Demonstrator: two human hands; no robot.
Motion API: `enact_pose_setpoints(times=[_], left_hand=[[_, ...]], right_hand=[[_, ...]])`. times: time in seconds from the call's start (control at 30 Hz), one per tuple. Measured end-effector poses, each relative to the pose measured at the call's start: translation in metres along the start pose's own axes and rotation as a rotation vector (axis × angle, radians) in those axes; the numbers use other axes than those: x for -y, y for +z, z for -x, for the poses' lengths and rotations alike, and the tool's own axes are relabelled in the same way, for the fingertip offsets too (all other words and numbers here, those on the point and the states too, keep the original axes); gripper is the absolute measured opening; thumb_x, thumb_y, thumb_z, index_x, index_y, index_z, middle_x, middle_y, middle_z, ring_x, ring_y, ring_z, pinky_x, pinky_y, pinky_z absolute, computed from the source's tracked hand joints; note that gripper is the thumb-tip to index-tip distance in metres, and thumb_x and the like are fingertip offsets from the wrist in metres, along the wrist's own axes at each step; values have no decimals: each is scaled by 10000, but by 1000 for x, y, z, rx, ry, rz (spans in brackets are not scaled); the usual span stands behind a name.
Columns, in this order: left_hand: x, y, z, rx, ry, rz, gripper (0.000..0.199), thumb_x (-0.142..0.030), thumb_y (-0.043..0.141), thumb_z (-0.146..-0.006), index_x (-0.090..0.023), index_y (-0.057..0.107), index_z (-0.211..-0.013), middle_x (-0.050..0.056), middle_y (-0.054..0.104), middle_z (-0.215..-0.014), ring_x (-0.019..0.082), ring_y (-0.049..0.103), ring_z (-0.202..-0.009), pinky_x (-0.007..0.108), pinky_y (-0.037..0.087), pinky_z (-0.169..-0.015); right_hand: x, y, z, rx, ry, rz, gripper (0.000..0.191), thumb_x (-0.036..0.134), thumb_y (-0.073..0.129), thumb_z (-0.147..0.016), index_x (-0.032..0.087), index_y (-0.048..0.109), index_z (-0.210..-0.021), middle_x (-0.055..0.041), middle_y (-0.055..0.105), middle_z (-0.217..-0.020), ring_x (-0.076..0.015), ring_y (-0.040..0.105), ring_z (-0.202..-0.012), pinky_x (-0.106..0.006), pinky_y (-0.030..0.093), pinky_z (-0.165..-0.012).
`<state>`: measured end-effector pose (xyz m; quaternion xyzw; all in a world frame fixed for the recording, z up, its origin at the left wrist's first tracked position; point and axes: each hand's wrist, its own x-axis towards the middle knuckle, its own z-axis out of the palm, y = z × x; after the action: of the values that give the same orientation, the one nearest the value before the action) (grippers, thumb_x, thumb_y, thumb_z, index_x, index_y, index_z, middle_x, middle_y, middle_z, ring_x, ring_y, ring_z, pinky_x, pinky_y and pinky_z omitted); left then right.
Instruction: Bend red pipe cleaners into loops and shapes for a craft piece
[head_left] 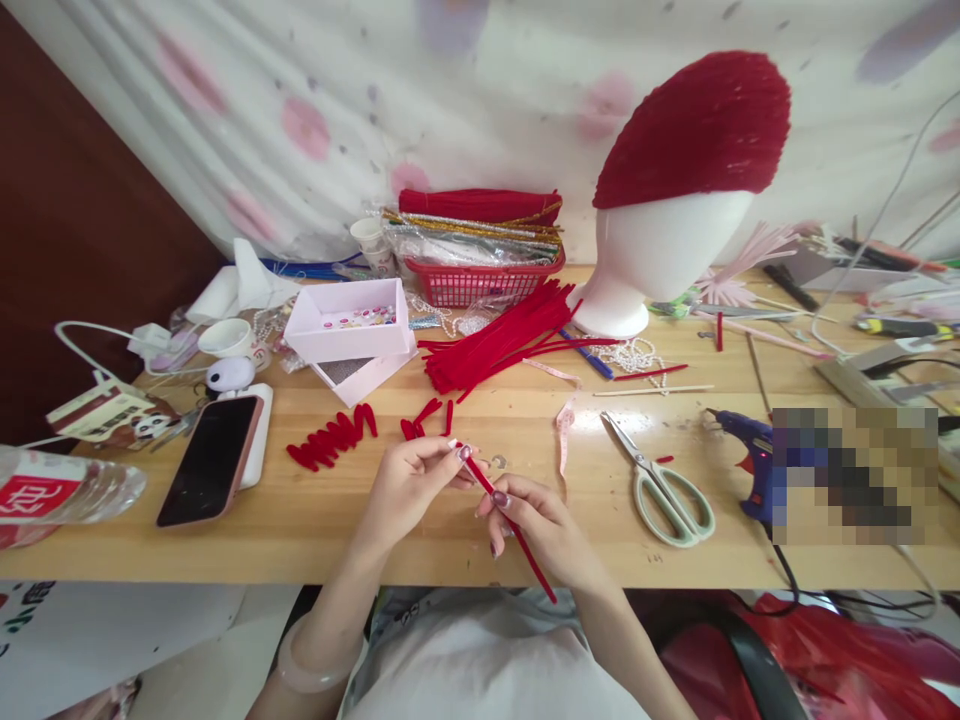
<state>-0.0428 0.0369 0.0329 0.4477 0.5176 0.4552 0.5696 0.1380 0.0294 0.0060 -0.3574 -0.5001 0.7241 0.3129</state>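
A red pipe cleaner runs slantwise between my two hands, just above the front part of the table. My left hand pinches its upper end between thumb and fingers. Lower along the same stem, my right hand grips it, and the free end sticks out below toward me. Beyond my left hand lie a few short folded red pieces, and a row of similar red loops sits farther left. Behind my hands is a thick bundle of long red pipe cleaners.
Green-handled scissors and a blue glue gun lie at the right. A measuring tape curls behind my right hand. At the left are a phone and a bottle. A white head form with a red cap stands behind.
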Motion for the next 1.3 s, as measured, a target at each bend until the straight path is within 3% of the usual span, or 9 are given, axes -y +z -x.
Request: enact_pose_setpoints(times=[0.5, 0.73, 0.9, 1.07, 1.3], left_hand=[[1, 17, 4, -18, 68, -37, 253, -370, 634, -845, -148, 755, -860, 93, 785, -851, 220, 742, -753, 290, 618, -691], [-4, 26, 11, 10, 195, -164, 222, -334, 618, -848, -181, 761, -772, 78, 786, -840, 220, 743, -731, 271, 616, -693], [-2, 30, 13, -2, 324, -272, 236, -332, 606, -863, -184, 791, -866, 93, 790, -884, 219, 752, -761, 262, 619, -709], [7, 32, 12, -49, 393, -258, 241, -355, 623, -865, -191, 796, -905, 101, 791, -900, 217, 758, -739, 254, 625, -698], [10, 37, 10, -138, 455, -226, 201, -331, 644, -862, -199, 795, -877, 95, 792, -893, 219, 764, -743, 252, 625, -717]], right_hand=[[-9, -2, 5, -97, -86, 56, 398, 539, 489, -929, 189, 625, -799, 14, 571, -515, -143, 395, -502, -276, 303, -559], [-7, 2, 7, -209, -186, 160, 342, 473, 451, -960, 197, 615, -841, 22, 568, -566, -167, 511, -583, -303, 390, -688], [0, 4, 9, -271, -213, 247, 333, 424, 403, -982, 191, 579, -821, 17, 566, -619, -164, 538, -649, -281, 410, -704], [0, 8, 12, -386, -274, 461, 354, 434, 324, -1013, 207, 545, -856, -19, 591, -774, -167, 560, -735, -261, 416, -690], [-11, 7, 6, -508, -343, 834, 337, 300, 275, -1016, 219, 602, -1032, -20, 603, -689, -174, 568, -605, -262, 374, -572]])
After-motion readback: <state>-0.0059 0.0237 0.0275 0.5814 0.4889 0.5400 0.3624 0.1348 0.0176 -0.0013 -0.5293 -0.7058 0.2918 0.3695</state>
